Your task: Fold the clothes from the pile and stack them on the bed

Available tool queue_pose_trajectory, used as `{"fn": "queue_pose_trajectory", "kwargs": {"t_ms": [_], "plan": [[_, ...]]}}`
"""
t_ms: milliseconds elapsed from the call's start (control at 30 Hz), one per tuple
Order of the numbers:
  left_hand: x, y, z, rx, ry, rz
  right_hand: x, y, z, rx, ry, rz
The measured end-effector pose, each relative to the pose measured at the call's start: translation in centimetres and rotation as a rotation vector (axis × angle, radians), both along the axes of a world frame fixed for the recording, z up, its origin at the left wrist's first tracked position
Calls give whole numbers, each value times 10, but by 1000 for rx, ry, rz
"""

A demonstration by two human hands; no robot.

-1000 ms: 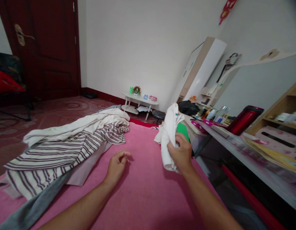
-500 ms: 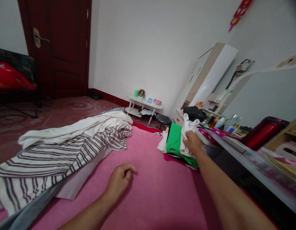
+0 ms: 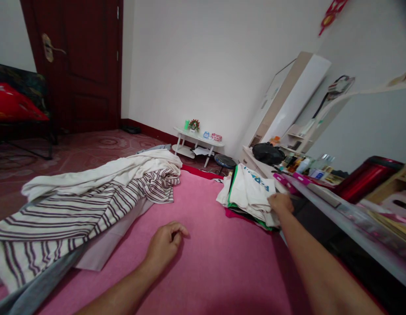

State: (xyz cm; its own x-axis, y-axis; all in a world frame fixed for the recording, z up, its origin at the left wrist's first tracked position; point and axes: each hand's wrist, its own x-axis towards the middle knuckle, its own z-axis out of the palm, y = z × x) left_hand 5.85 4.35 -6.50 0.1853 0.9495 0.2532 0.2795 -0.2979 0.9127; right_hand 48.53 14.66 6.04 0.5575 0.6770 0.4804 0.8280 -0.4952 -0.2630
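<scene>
My right hand (image 3: 281,204) grips the right edge of a white garment (image 3: 250,190) with blue lettering, folded and lying on top of a stack of folded clothes. Green fabric (image 3: 234,181) shows along the stack's left side, with dark and magenta layers (image 3: 229,213) lower down. On the pink bed cover (image 3: 209,249), my left hand (image 3: 166,244) rests with nothing in it, its fingers loosely curled and the thumb apart from them. Left of it lies a loose heap: a white garment (image 3: 100,173) over a striped one (image 3: 81,218).
Close to the stack's right is a dressing table (image 3: 321,197) with bottles, a black bag (image 3: 267,153) and a red cylinder (image 3: 367,179). Beyond the bed are a small white table (image 3: 199,138) and a round stool (image 3: 225,161). A chair (image 3: 22,92) stands at left.
My right hand has moved right, drawing the bunched white garment out flat over the green one, so its blue lettering now shows. My left hand has stayed in place.
</scene>
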Motion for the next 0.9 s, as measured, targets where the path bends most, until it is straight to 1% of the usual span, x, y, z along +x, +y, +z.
{"fn": "queue_pose_trajectory", "kwargs": {"t_ms": [33,100,167,267,300,400,433,467,500,533,600,633,667,700,733,767,833,867,900], "plan": [[0,0,0,-3,5,-1,-2,-3,-3,9,8,-8],[0,0,0,-4,17,-2,-12,-5,-8,32,27,32],[0,-1,1,-3,29,-7,-31,-2,-9,58,52,124],[-1,-1,3,-3,35,-12,-71,7,-7,105,115,289],[-1,-1,3,-2,35,-12,-86,9,-6,122,146,363],[-1,-1,3,0,38,-12,-122,7,-10,184,291,686],[-1,-1,2,-2,40,-10,-130,4,-14,213,301,772],[-1,-1,2,-2,42,-9,-135,0,-19,233,269,821],[-1,-1,2,-1,44,-11,-137,-5,-25,223,197,825],[-1,-1,2,0,48,-16,-136,-9,-31,169,102,796],[-2,-1,1,3,59,-23,-130,-17,-43,-49,-39,778],[-2,-1,1,5,65,-26,-125,-21,-48,-161,-62,797],[-2,-1,1,4,70,-29,-119,-23,-51,-223,-59,807],[-2,-1,1,2,75,-32,-112,-25,-52,-222,-44,794],[-2,0,1,1,78,-35,-105,-26,-51,-166,-27,748],[-2,0,1,1,81,-40,-96,-27,-50,-77,-13,671],[-2,1,1,3,86,-47,-76,-30,-46,102,0,450],[-1,1,0,6,89,-45,-65,-32,-45,140,16,324],[-1,1,0,8,92,-42,-53,-33,-43,133,46,214]]}}
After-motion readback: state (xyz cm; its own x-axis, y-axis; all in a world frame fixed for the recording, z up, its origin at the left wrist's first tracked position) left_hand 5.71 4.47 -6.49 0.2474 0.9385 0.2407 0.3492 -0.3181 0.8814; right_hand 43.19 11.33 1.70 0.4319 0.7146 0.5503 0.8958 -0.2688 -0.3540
